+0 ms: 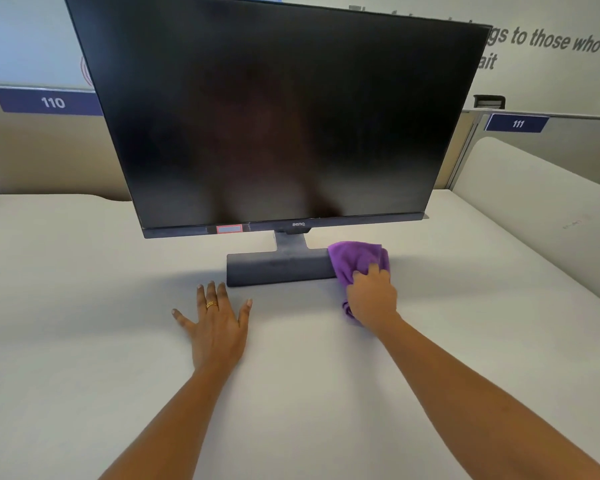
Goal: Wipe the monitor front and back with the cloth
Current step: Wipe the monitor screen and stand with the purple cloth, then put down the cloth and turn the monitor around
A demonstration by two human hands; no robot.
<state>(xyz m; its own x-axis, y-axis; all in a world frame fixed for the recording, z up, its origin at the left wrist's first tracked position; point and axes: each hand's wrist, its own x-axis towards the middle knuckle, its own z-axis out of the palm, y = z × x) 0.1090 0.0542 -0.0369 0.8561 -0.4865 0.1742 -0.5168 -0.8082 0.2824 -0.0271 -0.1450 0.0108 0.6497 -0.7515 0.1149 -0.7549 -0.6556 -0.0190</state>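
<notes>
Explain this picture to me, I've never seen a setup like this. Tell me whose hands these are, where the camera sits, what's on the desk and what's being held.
There is no machine here: a person works with bare hands, and the single camera is worn on their head, looking forward and down. On the pale desk stands a monitor, its screen dark, facing the camera. The left hand lies flat on the desk, fingers spread, holding nothing. The right hand has its grip around a bunched purple cloth, pressed against the right end of the monitor's base.
</notes>
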